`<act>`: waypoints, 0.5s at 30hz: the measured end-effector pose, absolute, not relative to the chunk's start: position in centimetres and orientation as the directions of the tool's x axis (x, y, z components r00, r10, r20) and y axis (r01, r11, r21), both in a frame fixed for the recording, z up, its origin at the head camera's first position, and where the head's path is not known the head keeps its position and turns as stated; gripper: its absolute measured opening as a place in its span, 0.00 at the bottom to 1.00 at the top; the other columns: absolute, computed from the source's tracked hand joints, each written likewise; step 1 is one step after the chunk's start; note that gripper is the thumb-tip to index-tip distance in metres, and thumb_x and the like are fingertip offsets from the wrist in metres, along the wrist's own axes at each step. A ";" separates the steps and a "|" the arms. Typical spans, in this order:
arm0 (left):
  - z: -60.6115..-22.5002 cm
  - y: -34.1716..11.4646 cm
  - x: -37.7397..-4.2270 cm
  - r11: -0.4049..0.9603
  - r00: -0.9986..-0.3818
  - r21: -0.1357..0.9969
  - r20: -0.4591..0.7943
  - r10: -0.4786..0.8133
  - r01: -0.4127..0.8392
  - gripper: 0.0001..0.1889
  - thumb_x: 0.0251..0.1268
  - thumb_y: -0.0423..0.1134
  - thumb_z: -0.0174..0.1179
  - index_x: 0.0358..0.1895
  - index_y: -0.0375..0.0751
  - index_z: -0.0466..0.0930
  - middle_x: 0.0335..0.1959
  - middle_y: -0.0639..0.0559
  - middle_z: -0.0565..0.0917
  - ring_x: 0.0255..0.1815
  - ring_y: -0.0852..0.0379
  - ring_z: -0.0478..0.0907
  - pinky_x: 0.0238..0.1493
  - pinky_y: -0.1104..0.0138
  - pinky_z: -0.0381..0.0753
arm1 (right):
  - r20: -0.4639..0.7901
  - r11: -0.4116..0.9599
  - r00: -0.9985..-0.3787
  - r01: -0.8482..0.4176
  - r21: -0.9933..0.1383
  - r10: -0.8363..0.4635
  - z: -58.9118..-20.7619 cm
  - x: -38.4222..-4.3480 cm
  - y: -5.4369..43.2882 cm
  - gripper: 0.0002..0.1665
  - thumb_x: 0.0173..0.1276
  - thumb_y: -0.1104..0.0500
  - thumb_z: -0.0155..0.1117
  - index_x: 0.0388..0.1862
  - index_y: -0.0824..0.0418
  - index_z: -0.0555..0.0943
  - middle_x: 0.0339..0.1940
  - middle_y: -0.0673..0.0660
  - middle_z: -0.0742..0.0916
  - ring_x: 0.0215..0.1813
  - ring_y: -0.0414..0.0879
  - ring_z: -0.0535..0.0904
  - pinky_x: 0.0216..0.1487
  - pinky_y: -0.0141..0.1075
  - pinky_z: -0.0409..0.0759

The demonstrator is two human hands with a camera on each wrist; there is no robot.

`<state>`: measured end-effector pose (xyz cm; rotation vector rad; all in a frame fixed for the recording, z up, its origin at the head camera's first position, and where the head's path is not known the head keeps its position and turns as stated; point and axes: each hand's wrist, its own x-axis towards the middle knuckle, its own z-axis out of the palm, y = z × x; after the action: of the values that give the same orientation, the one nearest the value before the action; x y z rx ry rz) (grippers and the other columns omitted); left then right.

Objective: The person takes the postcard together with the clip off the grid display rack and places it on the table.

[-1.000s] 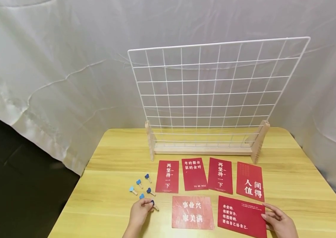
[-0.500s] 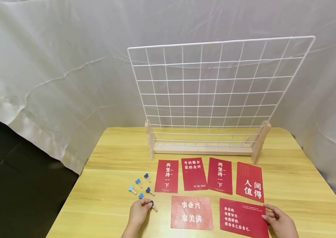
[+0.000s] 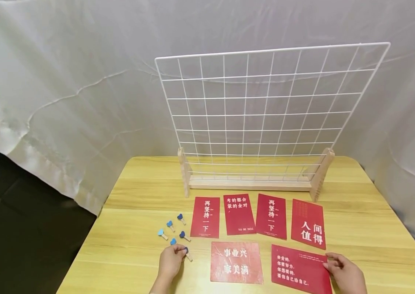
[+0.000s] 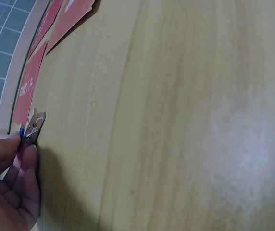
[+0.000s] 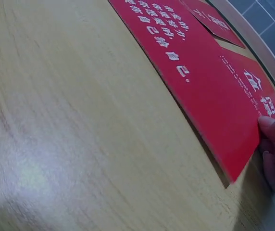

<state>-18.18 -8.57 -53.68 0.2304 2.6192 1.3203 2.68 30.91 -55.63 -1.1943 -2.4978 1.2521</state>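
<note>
My left hand (image 3: 170, 262) pinches a small wooden clothespin (image 3: 189, 257) with a dark blue heart between thumb and fingers. In the left wrist view the clothespin's wooden legs (image 4: 36, 125) point away from the fingertips, low over the table. My right hand (image 3: 347, 274) pinches the right edge of a red postcard (image 3: 291, 277) printed with white Chinese characters. A narrow shadow runs under this postcard's near edge in the right wrist view. Left of it lies a lighter red postcard (image 3: 236, 262). Several heart clothespins (image 3: 161, 233) lie beyond my left hand.
Four-sided white wire grid panel (image 3: 262, 96) stands upright in a wooden base (image 3: 249, 185) at the back of the table (image 3: 126, 228). Several red postcards (image 3: 205, 218) lie in a row before it. A pale curtain (image 3: 93, 102) hangs behind and around.
The postcard in my right hand has shifted slightly right, widening its gap from the lighter postcard. My left hand keeps the clothespin in nearly the same place. The view has shifted a little.
</note>
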 end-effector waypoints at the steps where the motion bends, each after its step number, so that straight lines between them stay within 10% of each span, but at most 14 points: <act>1: -53.7 -8.6 -18.2 0.607 -0.969 0.792 -0.097 0.226 0.062 0.03 0.51 0.28 0.56 0.28 0.32 0.79 0.22 0.51 0.78 0.22 0.59 0.72 0.24 0.68 0.73 | -0.227 0.367 -0.689 0.600 -0.711 0.688 -55.6 2.7 30.9 0.24 0.57 0.58 0.60 0.48 0.73 0.71 0.27 0.55 0.81 0.29 0.43 0.74 0.26 0.31 0.70; 15: -49.8 -7.9 -20.9 0.731 -0.939 0.620 0.025 0.344 0.284 0.11 0.59 0.38 0.51 0.36 0.33 0.78 0.27 0.47 0.78 0.16 0.58 0.69 0.16 0.68 0.69 | -0.069 0.515 -0.749 0.516 -0.685 0.659 -51.6 -1.1 31.1 0.27 0.66 0.47 0.45 0.48 0.70 0.71 0.34 0.63 0.79 0.34 0.52 0.73 0.28 0.39 0.72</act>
<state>-20.94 -7.95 -49.84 0.5163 2.8371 0.9935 -1.06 31.07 -51.59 -1.0041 -2.5547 1.0540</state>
